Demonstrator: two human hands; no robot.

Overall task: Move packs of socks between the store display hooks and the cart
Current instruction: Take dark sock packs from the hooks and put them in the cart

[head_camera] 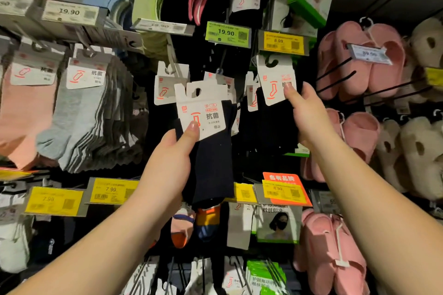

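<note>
Left hand (172, 153) grips a dark sock pack (211, 151), thumb pressed on its white card header, fingers wrapped behind; pack held upright in front of the display, off any hook, its hang hole free. Right hand (304, 115) grips a second dark sock pack (275, 108) by the right edge of its header, thumb on the front of the card. That pack's hook cutout sits just below the yellow 8.99 tag (284, 43); cannot tell whether it is on a hook. Between the two held packs, more dark packs (167, 86) hang on a display hook (171, 55) behind. Above them a green 19.90 tag (227, 33). Left of the hands: grey ankle socks (81, 122) and pink socks (24, 115) hanging in rows. Right: pink slippers (364, 60) and cream fluffy slippers (417, 151) on black pegs. Below: yellow 7.99 tags (111, 190), face mask packs (278, 225). No cart in view.
</note>
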